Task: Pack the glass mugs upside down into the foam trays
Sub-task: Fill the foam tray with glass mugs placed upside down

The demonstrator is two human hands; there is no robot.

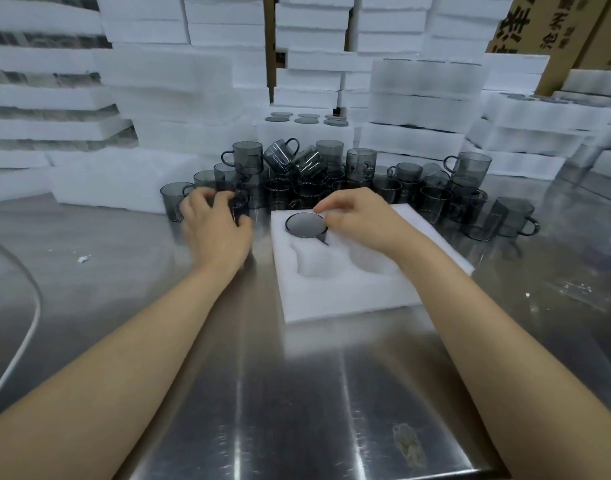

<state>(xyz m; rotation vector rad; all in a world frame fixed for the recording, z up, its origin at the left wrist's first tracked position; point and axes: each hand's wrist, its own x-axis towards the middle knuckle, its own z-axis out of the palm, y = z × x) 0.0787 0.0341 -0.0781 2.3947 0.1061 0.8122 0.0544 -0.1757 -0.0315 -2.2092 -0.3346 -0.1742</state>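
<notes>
Tray (331, 299), one, foam, on steel table (297, 393). One upside-down mug (304, 225) sits in its far-left pocket; right hand (359, 220) pinches its right edge. Left hand (214, 226) curls round one loose mug (240, 206) at left of far mug pile (331, 178), uncountable.

A brushed-steel tabletop (297, 393) carries a white foam tray (349, 299) at centre. Behind it, at 12 o'clock, stands a crowd of smoky glass mugs (331, 181), some stacked. Foam stacks (124, 188) line the far edge from 10 to 2 o'clock. A white cable (27, 327) curves at 9 o'clock, foam crumbs (83, 259) just beside it.
</notes>
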